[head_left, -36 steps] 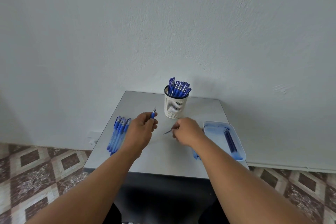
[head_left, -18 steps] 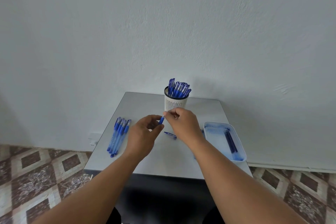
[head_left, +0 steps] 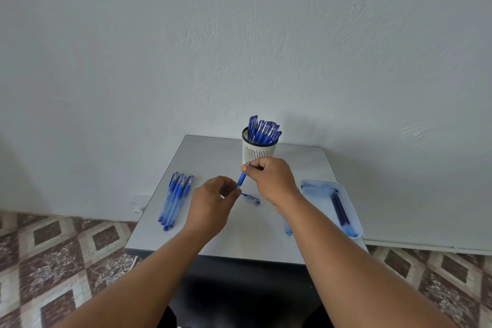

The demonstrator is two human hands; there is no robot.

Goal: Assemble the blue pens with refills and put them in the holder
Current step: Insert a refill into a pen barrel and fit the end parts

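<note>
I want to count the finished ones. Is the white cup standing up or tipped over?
Standing up. The white cup sits on its base at the back of the table, its dark rim on top, with blue pens poking out upward.

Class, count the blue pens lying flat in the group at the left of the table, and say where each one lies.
4 pens, side by side near the table's left edge, caps toward the wall. They overlap, so another may be hidden.

Grey table (head_left: 213,221), white wall (head_left: 239,48), patterned floor tiles (head_left: 53,247).
</note>
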